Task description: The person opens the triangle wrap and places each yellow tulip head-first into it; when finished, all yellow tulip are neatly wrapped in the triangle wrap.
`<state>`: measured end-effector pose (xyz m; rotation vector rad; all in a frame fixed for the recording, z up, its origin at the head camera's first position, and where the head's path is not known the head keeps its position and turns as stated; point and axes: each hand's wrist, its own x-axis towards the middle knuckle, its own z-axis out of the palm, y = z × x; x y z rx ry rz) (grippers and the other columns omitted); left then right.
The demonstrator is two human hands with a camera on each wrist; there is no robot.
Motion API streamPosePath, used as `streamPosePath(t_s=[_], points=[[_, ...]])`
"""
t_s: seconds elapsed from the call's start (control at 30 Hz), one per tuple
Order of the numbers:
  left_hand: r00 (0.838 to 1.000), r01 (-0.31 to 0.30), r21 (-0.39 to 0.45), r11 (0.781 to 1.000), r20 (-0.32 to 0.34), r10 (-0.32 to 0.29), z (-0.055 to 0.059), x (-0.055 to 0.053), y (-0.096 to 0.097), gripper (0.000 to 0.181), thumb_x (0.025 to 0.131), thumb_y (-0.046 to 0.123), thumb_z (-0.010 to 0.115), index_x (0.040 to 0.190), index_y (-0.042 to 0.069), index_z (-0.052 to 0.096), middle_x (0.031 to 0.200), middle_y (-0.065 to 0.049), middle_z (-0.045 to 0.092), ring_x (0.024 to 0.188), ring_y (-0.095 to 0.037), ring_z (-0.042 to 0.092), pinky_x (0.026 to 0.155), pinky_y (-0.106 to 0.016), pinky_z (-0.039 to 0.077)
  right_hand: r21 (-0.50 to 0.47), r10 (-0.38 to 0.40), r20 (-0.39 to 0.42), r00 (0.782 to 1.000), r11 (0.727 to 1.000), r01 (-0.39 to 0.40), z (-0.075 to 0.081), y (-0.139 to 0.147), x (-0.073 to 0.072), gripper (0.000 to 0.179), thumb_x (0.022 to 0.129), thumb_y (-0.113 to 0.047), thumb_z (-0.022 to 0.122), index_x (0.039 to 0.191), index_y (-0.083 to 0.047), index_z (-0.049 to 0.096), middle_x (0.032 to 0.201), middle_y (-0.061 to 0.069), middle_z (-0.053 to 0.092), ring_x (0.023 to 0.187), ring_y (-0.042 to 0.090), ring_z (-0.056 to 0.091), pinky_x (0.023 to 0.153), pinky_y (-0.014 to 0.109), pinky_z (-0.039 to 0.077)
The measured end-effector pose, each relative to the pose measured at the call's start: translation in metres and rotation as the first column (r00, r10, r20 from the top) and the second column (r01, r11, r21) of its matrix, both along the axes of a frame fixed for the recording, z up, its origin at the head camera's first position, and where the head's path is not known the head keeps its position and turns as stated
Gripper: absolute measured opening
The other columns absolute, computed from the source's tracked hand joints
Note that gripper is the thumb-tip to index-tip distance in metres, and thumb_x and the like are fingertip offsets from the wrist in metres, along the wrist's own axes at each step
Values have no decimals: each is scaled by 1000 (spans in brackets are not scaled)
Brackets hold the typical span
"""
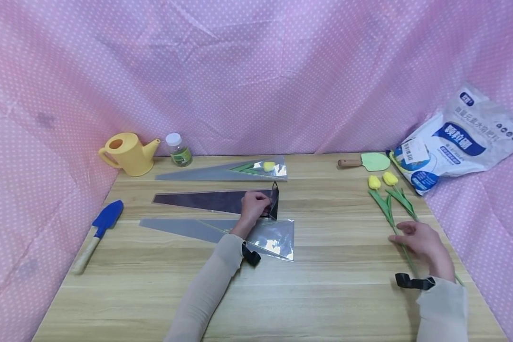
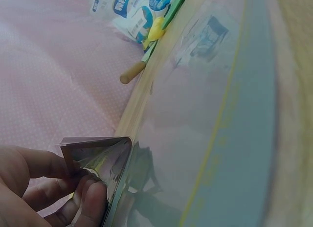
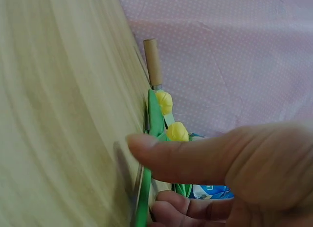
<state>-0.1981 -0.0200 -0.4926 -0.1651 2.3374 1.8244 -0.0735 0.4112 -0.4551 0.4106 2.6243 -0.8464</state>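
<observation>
The left hand (image 1: 254, 206) pinches the dark plastic sleeve (image 1: 201, 200) at its right end, apparently to part the mouth; the right hand (image 1: 421, 239), thumb and fingers apart, straddles the left tulip (image 1: 384, 205).

Both sleeved forearms (image 1: 209, 289) reach forward, the left hand (image 1: 254, 207) with thumb and fingers drawn together in a pinch, the right hand (image 1: 422, 239) well apart from it, thumb stretched out, fingers loosely bent, a gap between them.

Head view downward, wrist views close, sideways, bag (image 1: 463, 137) apparently shared
</observation>
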Motion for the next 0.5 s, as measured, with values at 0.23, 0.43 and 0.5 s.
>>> streamPosePath(t_s=[0.23, 0.43, 0.5], points=[[1000, 5, -11, 1000, -3, -5, 0, 0, 0, 12, 88, 8, 69, 84, 1, 77, 72, -11, 71, 48, -10, 58, 46, -21, 52, 41, 33, -63, 997, 999, -31, -5, -3, -1, 57, 87, -17, 74, 130, 13, 52, 125, 42, 53, 111, 54, 54, 87, 57, 48], [1000, 1, -14, 1000, -3, -2, -1, 0, 0, 12, 87, 8, 69, 84, 1, 78, 73, -12, 72, 48, -10, 58, 46, -21, 52, 47, 32, -95, 995, 999, -27, -8, -5, -2, 48, 87, -8, 71, 126, 15, 53, 118, 39, 58, 105, 51, 58, 82, 53, 51], [1000, 1, -12, 1000, -5, -2, -1, 0, 1, 12, 87, 8, 69, 84, 1, 78, 73, -12, 72, 48, -10, 58, 46, -22, 52, 40, 19, -87, 996, 999, -16, -7, -6, -3, 47, 88, -7, 70, 126, 15, 53, 117, 38, 58, 102, 49, 59, 80, 49, 51]])
